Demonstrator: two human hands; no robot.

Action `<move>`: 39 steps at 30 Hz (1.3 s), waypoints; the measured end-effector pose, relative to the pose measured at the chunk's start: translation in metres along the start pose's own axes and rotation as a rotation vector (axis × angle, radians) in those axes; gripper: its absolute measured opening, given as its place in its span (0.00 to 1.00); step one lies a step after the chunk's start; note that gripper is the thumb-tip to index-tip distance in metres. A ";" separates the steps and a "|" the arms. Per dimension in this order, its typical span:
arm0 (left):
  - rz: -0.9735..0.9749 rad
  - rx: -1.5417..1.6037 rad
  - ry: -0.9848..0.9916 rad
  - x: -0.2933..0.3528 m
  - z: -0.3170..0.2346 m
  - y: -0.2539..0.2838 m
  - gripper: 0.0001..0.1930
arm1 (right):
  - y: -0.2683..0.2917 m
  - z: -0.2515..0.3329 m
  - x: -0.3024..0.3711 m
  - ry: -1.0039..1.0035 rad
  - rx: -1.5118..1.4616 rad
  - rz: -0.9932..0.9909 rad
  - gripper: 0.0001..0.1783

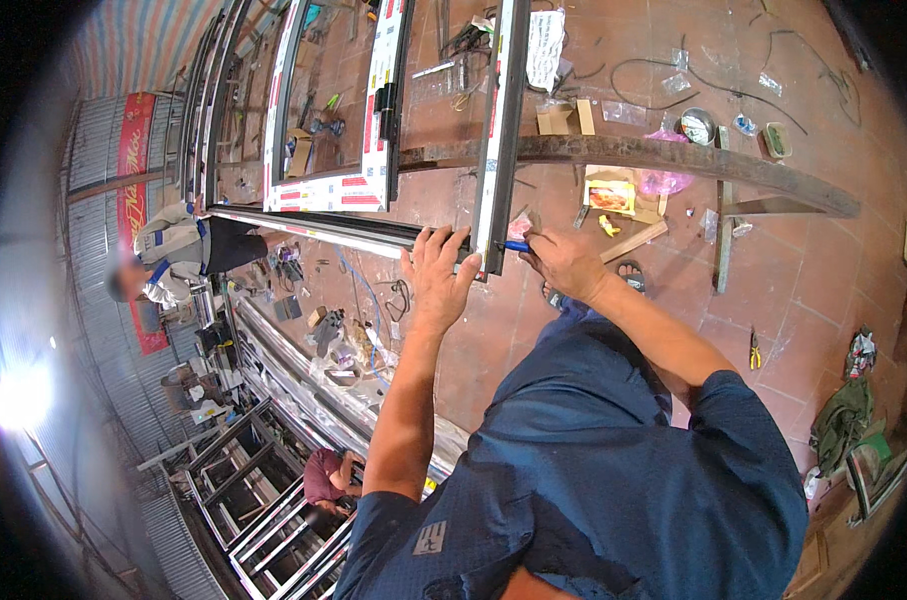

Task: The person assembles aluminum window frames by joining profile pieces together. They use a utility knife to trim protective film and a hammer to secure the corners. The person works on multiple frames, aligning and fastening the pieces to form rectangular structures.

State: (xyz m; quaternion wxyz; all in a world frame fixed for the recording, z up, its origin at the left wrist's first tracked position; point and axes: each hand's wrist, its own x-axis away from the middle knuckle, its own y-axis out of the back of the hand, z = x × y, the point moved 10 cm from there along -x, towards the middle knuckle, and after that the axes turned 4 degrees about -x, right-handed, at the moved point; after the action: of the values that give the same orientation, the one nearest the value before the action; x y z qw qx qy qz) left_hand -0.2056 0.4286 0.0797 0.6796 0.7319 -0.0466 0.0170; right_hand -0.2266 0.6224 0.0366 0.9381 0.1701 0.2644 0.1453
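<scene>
A large dark metal frame [501, 130] with white-and-red protective tape lies before me, its near right corner between my hands. My left hand [439, 278] rests on the near bar [318, 227] beside that corner, fingers spread and thumb touching the upright bar. On the corner's right side, my right hand [565, 262] is closed around a slim blue pen-shaped tool [517, 246]. The tool's tip meets the outer side of the upright bar; its exact kind is unclear. A smaller taped frame [381, 150] with a black fitting [384, 110] sits inside the large one.
A rusty steel beam [613, 150] passes under the frame. Pliers [754, 350], a metal bowl [697, 125], cardboard and plastic scraps lie about the tiled floor. One person [173, 250] stands at the left; another person [328, 478] is lower left by stacked frames [263, 530].
</scene>
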 end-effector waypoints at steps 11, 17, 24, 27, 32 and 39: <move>0.007 -0.010 -0.004 -0.001 -0.003 0.000 0.27 | -0.018 -0.023 -0.005 -0.208 -0.292 0.240 0.11; 0.007 -0.023 -0.021 -0.002 -0.006 -0.002 0.27 | -0.018 -0.012 -0.015 -0.031 -0.050 0.315 0.12; 0.008 -0.020 -0.042 0.000 -0.008 -0.001 0.28 | -0.017 -0.011 -0.010 -0.094 -0.092 0.195 0.12; 0.016 -0.054 -0.084 -0.002 -0.007 -0.005 0.30 | -0.017 -0.023 -0.004 -0.264 -0.167 0.179 0.15; 0.004 -0.087 -0.276 -0.002 -0.021 0.014 0.38 | -0.011 -0.032 0.025 -0.574 -0.501 -0.109 0.21; 0.026 0.004 -0.670 -0.015 -0.015 0.015 0.46 | -0.061 -0.041 0.058 -0.692 -0.580 -0.360 0.31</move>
State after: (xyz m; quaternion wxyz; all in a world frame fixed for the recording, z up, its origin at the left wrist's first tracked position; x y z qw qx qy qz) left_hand -0.2209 0.4429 0.0940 0.6249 0.6974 -0.2767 -0.2157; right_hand -0.1902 0.5988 -0.0468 0.9899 -0.1086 -0.0894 -0.0167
